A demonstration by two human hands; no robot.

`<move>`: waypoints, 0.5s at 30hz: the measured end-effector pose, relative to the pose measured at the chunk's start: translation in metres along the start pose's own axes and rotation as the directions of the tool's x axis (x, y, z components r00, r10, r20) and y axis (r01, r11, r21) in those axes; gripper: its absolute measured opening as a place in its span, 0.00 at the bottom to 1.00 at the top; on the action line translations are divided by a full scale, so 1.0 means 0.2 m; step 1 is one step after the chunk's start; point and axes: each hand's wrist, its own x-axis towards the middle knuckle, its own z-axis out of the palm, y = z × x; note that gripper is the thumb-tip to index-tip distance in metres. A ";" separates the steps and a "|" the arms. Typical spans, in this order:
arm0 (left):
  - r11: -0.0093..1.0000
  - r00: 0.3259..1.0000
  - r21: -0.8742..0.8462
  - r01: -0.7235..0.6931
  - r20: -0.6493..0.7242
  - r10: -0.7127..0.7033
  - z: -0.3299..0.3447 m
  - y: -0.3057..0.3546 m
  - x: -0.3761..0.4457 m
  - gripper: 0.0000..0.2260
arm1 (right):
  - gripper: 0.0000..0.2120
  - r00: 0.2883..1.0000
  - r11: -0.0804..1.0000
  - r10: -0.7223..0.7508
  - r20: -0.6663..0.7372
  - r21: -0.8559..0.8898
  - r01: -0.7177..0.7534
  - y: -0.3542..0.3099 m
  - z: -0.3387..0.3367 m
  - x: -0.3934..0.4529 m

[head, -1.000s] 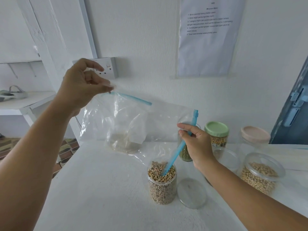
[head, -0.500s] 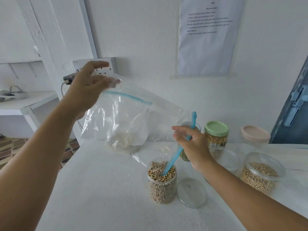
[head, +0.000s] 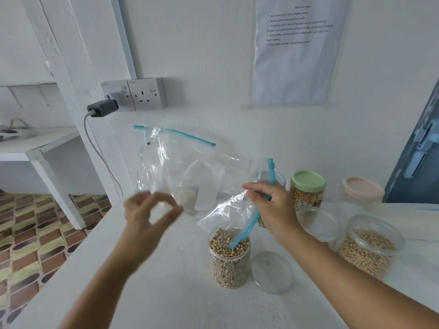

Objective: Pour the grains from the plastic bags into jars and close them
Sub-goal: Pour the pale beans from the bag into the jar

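Right hand (head: 273, 205) pinches the plastic bag (head: 190, 172) over the jar (head: 230, 260) — left hand (head: 148, 216) loose, holding nothing.

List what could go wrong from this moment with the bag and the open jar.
1. The right hand alone pinches the plastic bag, whose blue zip edge dips into the open jar; pulling it out could flick beans or tip the brim-full jar.
2. One stray bean clings inside the bag and may drop.
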 end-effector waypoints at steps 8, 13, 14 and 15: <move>0.788 0.807 -0.341 0.512 0.505 -0.306 0.26 -0.17 0.06 0.35 | 0.11 1.000 1.000 -0.018 0.021 0.004 0.018 0.01 0.00 0.01; 0.592 0.836 -0.593 0.546 0.430 -0.340 0.34 -0.17 0.20 0.18 | 0.12 1.000 1.000 -0.002 -0.017 0.003 0.002 0.02 -0.02 0.02; 0.572 0.850 -0.629 0.527 0.397 -0.346 0.35 -0.17 0.22 0.17 | 0.12 1.000 1.000 -0.001 -0.025 -0.002 0.001 0.03 -0.02 0.02; 0.552 0.862 -0.663 0.506 0.373 -0.343 0.35 -0.18 0.23 0.15 | 0.12 1.000 1.000 -0.005 -0.031 -0.006 0.005 0.03 -0.02 0.02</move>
